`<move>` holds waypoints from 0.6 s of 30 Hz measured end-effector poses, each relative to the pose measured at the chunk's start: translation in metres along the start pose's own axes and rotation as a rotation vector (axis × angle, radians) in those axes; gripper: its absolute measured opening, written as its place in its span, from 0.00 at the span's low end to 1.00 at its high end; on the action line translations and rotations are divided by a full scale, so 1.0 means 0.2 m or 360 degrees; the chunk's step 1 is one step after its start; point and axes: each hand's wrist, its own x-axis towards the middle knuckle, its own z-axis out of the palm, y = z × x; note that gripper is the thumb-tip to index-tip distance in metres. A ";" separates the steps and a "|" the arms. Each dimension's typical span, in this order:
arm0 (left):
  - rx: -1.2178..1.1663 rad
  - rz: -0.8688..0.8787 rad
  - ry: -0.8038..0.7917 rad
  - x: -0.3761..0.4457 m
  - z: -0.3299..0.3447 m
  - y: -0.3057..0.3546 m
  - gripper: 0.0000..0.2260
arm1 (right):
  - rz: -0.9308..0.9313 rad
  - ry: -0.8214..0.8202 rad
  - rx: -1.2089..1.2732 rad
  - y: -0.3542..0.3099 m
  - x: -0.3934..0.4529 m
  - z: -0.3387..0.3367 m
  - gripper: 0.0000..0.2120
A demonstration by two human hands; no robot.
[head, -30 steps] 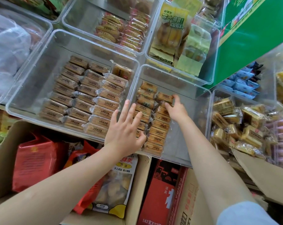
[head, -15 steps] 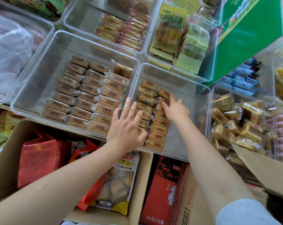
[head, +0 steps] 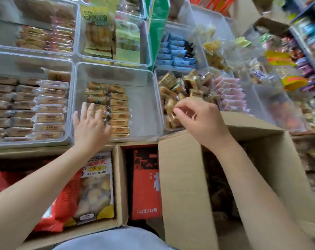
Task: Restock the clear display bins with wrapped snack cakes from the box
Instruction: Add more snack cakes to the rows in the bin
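A clear display bin (head: 144, 105) in the middle holds two rows of brown wrapped snack cakes (head: 118, 109) along its left side. My left hand (head: 90, 127) lies flat, fingers spread, on the near end of the left row. My right hand (head: 198, 120) hovers above the open cardboard box (head: 182, 177) on the right, fingers loosely curled and holding nothing. The box's inside is dark and its contents are hard to make out.
A clear bin (head: 26, 105) to the left is filled with rows of wrapped cakes. To the right sits a bin of gold-wrapped sweets (head: 180, 87). A second carton (head: 119, 186) below holds snack bags and a red box (head: 146, 181). Cluttered shelves rise at the far right.
My right hand has left the cakes in the middle bin and moved right and back over the cardboard box. The view has swung right. My left hand stays on the rows.
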 end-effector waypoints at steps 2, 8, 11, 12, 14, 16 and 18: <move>-0.0494 0.0163 -0.0111 -0.15 -0.02 0.32 0.25 | 0.0183 0.0143 -0.0058 0.11 -0.20 -0.18 0.05; -0.1276 0.0474 -0.0356 -0.67 -0.02 1.10 0.33 | 0.0745 0.0078 -0.0363 0.66 -0.59 -0.34 0.08; -0.1167 0.0416 -0.0290 -0.73 0.05 1.19 0.34 | 0.0742 -0.0062 -0.0444 0.87 -0.65 -0.27 0.07; -0.1189 0.0397 -0.0299 -0.73 0.07 1.19 0.33 | 0.0718 -0.0144 -0.0467 0.92 -0.65 -0.23 0.06; -0.1273 0.0374 -0.0319 -0.73 0.09 1.18 0.32 | 0.0660 -0.0344 -0.0549 1.01 -0.62 -0.11 0.10; -0.1391 0.0350 -0.0340 -0.72 0.09 1.16 0.32 | 0.0627 -0.0559 -0.0723 1.09 -0.58 0.02 0.16; -0.1493 0.0324 -0.0345 -0.73 0.10 1.16 0.32 | 0.0541 -0.0751 -0.1088 1.17 -0.57 0.15 0.17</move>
